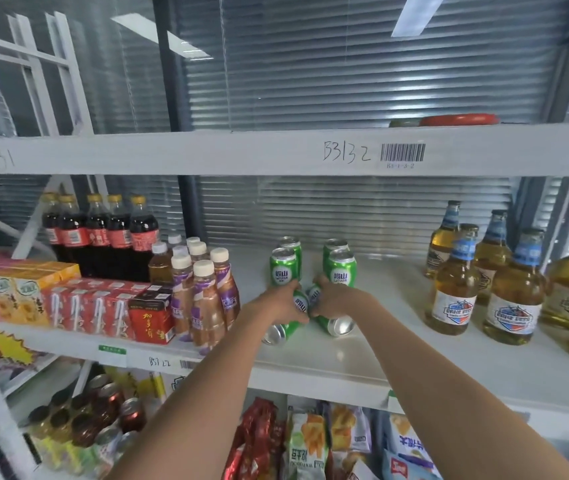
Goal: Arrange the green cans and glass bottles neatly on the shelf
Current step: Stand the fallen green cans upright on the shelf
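Left hand (285, 304) wraps tilted green can (285, 329) on white shelf (432, 362); right hand (333, 299) clasps second tilted can (333, 323) alongside; four upright cans (283, 266) just behind; glass bottles (513, 292) stand far right

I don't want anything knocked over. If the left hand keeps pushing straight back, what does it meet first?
Probably the upright green can just behind the left hand, which grips a tilted can; depth is unclear.

- Both bare forearms stretched forward and up, converging.
- Left hand (285, 304): fingers curled closed, gripping.
- Right hand (331, 299): fingers curled closed, gripping, just beside the left.
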